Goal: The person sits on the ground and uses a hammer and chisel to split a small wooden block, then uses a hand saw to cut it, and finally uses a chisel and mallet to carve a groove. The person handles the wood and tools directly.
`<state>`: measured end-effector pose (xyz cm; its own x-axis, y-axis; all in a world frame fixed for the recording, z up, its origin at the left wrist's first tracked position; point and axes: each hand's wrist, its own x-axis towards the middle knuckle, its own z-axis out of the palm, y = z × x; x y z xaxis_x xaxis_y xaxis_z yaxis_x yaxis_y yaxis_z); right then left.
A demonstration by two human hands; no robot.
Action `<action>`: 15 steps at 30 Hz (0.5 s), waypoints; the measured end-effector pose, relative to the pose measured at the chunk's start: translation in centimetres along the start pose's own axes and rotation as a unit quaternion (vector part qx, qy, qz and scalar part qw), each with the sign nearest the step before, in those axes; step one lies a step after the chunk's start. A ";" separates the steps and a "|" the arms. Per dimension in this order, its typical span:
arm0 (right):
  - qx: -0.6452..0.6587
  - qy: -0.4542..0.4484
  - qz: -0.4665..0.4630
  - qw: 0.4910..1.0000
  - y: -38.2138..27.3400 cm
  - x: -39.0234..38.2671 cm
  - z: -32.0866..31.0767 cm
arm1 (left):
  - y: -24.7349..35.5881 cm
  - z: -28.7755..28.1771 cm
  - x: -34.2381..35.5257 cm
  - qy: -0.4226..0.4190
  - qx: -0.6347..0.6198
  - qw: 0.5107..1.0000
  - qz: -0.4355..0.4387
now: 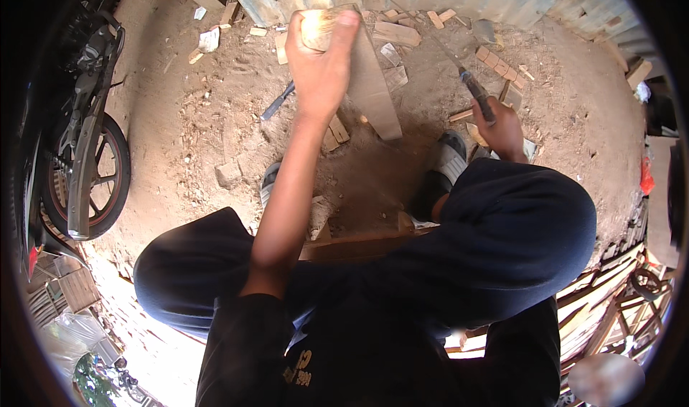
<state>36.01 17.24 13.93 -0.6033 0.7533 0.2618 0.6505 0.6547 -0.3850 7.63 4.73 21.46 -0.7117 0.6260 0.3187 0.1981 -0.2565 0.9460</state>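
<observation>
My left hand (319, 69) is stretched far forward, its fingers wrapped round a pale wooden block (317, 31) that glows in the sunlight. Behind and beside that hand, a long flat wooden board (375, 91) slants down toward me. Off to the right, my right hand (502, 131) grips the dark handle of a long thin-bladed tool (475, 91); its blade points up and to the left, and its exact kind is unclear. A second tool with a blue-grey handle (273, 107) lies on the ground, partly hidden by my left forearm.
Wood scraps (397, 34) and a row of small blocks (500, 65) litter the dirt ground (194, 113). A corrugated metal wall (459, 1) runs along the far side. A motorcycle (86, 141) stands at left. My feet (451, 159) are close below the board.
</observation>
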 end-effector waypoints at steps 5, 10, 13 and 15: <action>-0.045 0.003 -0.047 0.998 4.3 -3.2 9.4 | -0.8 -2.4 2.9 0.030 0.098 0.993 -0.050; 0.015 -0.079 -0.036 0.996 7.4 -6.2 16.1 | -0.7 -3.2 2.4 0.143 -0.127 0.976 -0.107; -0.012 -0.073 -0.003 0.997 9.2 -6.8 15.2 | -1.7 -1.9 3.9 0.078 -0.159 0.973 -0.150; -0.054 -0.078 -0.018 0.995 9.0 -6.6 15.0 | -2.2 -1.5 4.3 0.032 -0.181 0.973 -0.137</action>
<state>38.92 17.24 -4.50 -0.6855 0.7162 0.1306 0.6679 0.6901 -0.2786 3.13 6.89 20.71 -0.7473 0.6632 0.0416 -0.2470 -0.3353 0.9091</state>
